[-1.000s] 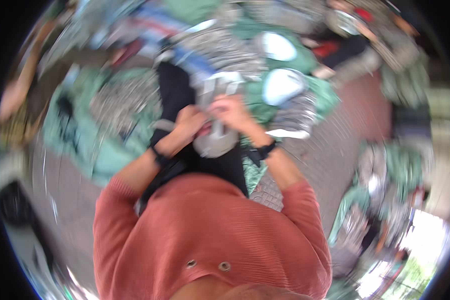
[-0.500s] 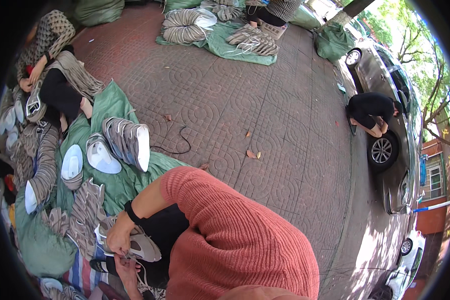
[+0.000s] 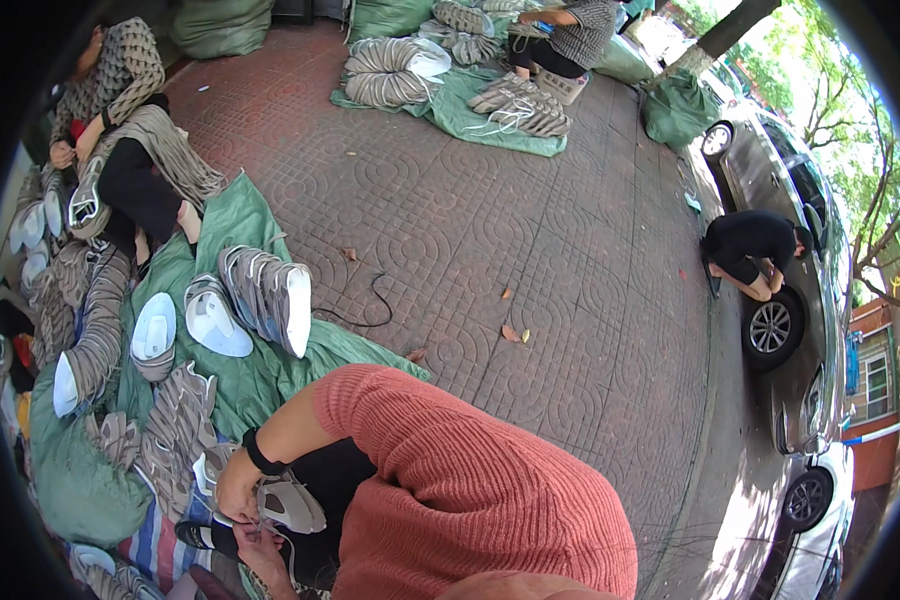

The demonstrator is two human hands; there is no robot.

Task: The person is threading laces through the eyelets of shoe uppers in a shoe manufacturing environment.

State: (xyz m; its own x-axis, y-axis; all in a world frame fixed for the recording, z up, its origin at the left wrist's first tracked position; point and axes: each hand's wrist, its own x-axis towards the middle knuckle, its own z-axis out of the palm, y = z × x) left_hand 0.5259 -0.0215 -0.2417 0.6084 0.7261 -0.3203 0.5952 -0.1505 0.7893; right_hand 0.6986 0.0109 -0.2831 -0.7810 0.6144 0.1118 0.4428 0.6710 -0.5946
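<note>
A grey-beige shoe upper (image 3: 290, 507) rests over my dark-trousered lap. My right hand (image 3: 236, 488), with a black band on its wrist, bends over the upper's near end, fingers closed on a thin pale shoelace. Just below it, my left hand (image 3: 258, 548) pinches the same lace, and a loose length hangs beside it. The two hands almost touch, so their fingertips are partly hidden. Beyond my right hand lies a row of nested grey uppers (image 3: 178, 430).
A green sheet (image 3: 245, 225) carries more stacked uppers (image 3: 265, 290) with white linings. One seated person (image 3: 120, 90) works at the left, another (image 3: 575, 40) at the back. Someone crouches (image 3: 750, 245) by a parked car (image 3: 805, 330). A dark cord (image 3: 375, 310) lies on the paving.
My view has tilted, so the surroundings sit lower and further right in the picture. Both hands stay close together at the shoe upper, with the lace still between their fingers.
</note>
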